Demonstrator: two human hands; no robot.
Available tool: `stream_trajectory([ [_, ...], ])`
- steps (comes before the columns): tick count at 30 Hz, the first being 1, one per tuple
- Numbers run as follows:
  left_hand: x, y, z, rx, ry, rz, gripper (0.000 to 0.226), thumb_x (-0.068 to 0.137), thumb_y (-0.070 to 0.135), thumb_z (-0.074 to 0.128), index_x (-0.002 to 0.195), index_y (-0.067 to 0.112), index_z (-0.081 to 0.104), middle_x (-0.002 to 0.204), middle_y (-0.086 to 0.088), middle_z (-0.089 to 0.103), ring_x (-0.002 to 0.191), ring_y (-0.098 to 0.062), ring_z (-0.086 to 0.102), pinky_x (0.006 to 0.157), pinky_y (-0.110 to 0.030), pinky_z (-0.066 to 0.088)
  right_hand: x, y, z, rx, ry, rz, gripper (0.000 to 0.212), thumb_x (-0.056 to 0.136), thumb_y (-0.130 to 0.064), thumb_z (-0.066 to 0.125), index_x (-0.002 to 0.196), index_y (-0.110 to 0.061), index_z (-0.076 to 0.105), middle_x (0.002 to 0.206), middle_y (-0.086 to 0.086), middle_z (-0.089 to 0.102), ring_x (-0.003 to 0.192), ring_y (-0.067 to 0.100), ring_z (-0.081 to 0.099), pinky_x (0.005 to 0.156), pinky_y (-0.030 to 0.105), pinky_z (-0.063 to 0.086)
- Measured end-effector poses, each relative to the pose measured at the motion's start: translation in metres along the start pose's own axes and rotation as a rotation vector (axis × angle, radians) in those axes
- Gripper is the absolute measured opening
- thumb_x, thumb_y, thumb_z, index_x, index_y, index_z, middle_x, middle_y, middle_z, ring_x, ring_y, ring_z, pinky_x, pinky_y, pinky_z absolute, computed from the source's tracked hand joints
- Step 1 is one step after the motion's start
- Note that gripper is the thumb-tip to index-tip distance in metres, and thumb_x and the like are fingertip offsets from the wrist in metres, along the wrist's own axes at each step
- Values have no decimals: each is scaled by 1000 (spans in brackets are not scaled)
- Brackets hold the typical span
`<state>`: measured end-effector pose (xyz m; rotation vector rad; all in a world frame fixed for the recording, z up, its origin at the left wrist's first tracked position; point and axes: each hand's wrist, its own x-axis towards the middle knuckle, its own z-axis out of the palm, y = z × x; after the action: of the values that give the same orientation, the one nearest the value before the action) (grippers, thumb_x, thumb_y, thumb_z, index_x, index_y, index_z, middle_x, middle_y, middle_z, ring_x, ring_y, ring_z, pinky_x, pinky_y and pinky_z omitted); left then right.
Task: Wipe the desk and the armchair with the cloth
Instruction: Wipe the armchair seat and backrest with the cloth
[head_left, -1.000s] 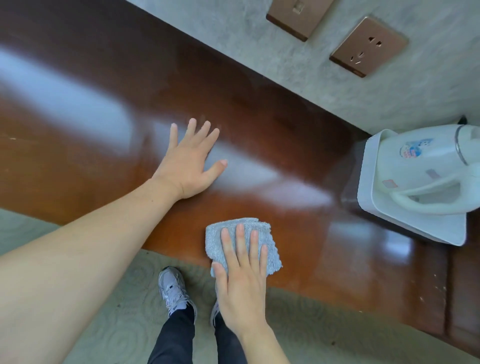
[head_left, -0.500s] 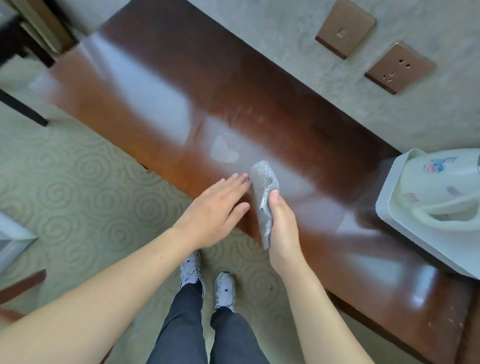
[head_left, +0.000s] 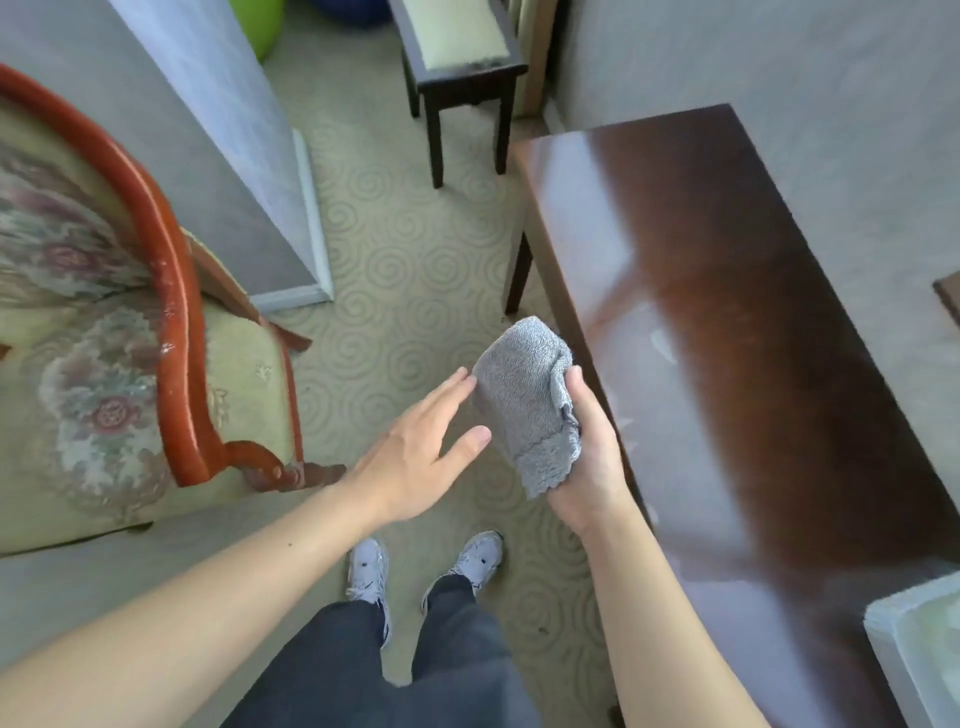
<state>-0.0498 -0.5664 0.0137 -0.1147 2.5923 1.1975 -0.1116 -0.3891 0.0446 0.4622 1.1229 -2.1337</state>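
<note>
Nearest, two white sneakers stand on the swirl-patterned carpet. Above them the right hand is wrapped around a bunched grey terry cloth, held in the air just left of the glossy dark-wood desk. The left hand is flat and spread, holding nothing, its fingertips touching the cloth. At left stands the armchair, curved red-brown frame and floral upholstery. Farther off is a dark, pale-cushioned stool.

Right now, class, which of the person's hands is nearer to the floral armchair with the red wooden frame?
Left. The left hand hovers open just right of the armchair; the right hand holds the grey cloth farther away, beside the desk.
</note>
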Motion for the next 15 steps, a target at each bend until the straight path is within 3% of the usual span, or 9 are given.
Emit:
stream_trajectory([
  [3,-47,-31,-30,-17,120,-117,79,95,62,38,161,24,20,167,11,19,147,10,13,110,0,1,1,32,49,-114,-94,41,55,104,-44,37,138,-6,56,138,17,60,133,30,52,119,50,29],
  [8,-138,-83,-72,-118,259,-269,70,100,52,47,160,23,24,163,1,35,144,-7,35,117,-13,20,-8,96,136,-222,-216,83,57,98,-44,43,140,-6,54,138,18,60,133,31,53,118,46,32],
  [11,-212,-130,-93,-233,302,-360,79,89,67,37,158,30,27,161,8,36,133,-1,44,104,-1,24,-22,150,180,-272,-192,111,46,100,-40,44,127,-10,67,130,17,66,126,32,59,110,42,42],
  [15,-323,-214,-116,-373,358,-569,70,96,57,43,157,27,29,162,-1,35,147,-18,37,121,-33,27,-43,230,236,-312,-164,139,42,102,-40,44,109,-17,78,117,13,73,105,25,70,88,35,54],
])
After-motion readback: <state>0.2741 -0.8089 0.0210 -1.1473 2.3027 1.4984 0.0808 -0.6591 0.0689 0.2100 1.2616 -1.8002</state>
